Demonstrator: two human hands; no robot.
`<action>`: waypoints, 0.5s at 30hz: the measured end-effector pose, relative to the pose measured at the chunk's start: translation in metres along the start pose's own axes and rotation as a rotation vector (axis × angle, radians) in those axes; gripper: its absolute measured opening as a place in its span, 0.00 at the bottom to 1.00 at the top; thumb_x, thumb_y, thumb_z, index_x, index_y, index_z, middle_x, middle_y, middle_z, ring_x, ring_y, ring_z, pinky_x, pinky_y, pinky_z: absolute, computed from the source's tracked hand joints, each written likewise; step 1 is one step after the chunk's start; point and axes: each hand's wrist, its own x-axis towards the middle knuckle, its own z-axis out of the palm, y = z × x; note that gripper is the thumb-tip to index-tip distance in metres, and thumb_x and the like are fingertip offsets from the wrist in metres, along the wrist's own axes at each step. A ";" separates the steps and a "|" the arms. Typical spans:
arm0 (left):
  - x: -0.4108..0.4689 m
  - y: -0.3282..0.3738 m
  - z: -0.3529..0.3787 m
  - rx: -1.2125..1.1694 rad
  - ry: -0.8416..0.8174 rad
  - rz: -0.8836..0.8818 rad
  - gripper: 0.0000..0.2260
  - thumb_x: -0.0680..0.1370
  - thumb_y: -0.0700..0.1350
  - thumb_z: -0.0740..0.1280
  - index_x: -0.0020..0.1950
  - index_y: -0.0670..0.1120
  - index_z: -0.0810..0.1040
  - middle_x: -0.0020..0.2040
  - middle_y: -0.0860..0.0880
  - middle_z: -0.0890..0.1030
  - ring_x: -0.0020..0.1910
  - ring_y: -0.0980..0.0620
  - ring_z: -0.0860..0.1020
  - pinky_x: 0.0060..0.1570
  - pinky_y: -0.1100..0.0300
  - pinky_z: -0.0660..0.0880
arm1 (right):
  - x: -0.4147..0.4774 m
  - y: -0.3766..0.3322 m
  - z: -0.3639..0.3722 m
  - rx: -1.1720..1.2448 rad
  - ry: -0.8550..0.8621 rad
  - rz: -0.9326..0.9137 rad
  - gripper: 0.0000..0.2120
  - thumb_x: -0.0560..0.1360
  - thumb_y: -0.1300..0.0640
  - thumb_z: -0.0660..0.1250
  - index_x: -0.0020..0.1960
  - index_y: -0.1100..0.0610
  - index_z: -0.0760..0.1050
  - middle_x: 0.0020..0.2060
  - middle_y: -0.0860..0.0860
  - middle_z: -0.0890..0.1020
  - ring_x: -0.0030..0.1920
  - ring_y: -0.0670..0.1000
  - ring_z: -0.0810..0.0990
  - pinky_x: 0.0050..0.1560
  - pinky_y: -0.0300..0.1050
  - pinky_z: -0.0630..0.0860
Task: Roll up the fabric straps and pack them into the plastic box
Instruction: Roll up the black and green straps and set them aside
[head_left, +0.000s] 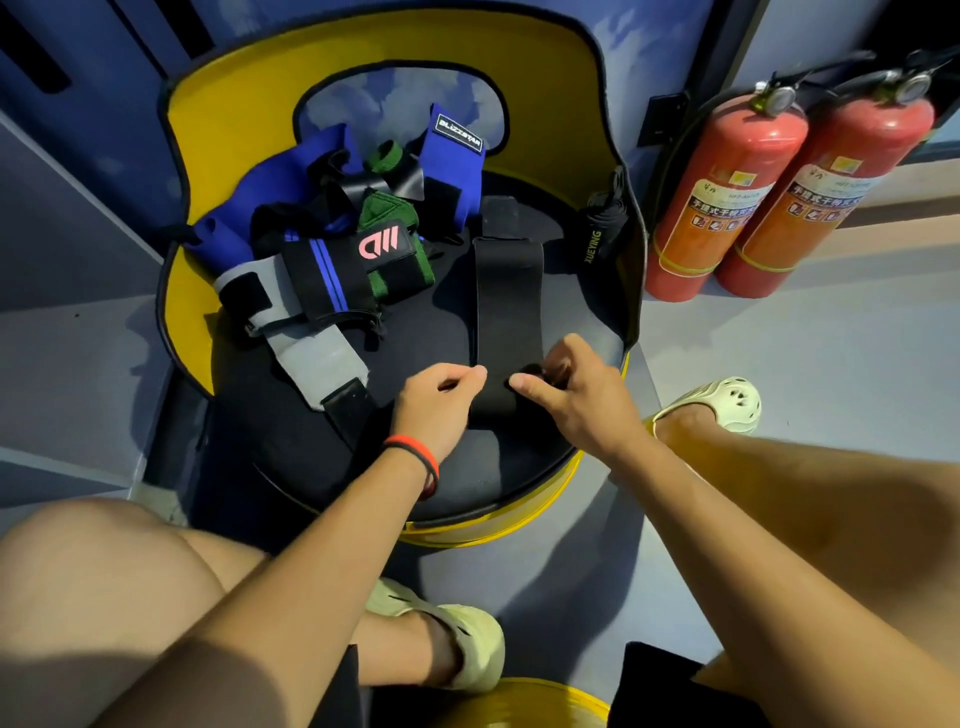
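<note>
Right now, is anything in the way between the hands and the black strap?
No. Both the left hand and right hand already touch the near end of the black strap. No plastic box is visible.

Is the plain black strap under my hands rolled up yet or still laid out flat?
Mostly flat. The plain black fabric strap lies stretched across the seat; only its near end is curled between both hands.
</note>
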 end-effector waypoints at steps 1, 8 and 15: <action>-0.005 -0.001 0.000 -0.028 -0.014 -0.007 0.07 0.76 0.53 0.72 0.51 0.53 0.84 0.48 0.57 0.84 0.50 0.58 0.81 0.51 0.59 0.79 | -0.002 -0.001 0.000 0.008 0.019 0.023 0.25 0.71 0.38 0.75 0.49 0.57 0.71 0.37 0.48 0.78 0.39 0.52 0.76 0.38 0.47 0.72; -0.027 -0.005 -0.010 0.064 -0.124 -0.067 0.18 0.72 0.51 0.77 0.61 0.50 0.82 0.54 0.53 0.84 0.54 0.53 0.81 0.57 0.57 0.78 | -0.015 -0.002 -0.003 -0.006 -0.108 0.208 0.25 0.69 0.35 0.75 0.50 0.55 0.74 0.43 0.50 0.81 0.44 0.51 0.79 0.37 0.44 0.73; -0.041 -0.003 0.001 0.162 -0.010 0.013 0.20 0.76 0.55 0.73 0.65 0.49 0.80 0.58 0.50 0.83 0.58 0.49 0.80 0.58 0.53 0.78 | -0.031 -0.005 0.002 -0.022 -0.012 0.169 0.20 0.74 0.37 0.71 0.48 0.55 0.80 0.41 0.49 0.83 0.42 0.49 0.80 0.35 0.35 0.72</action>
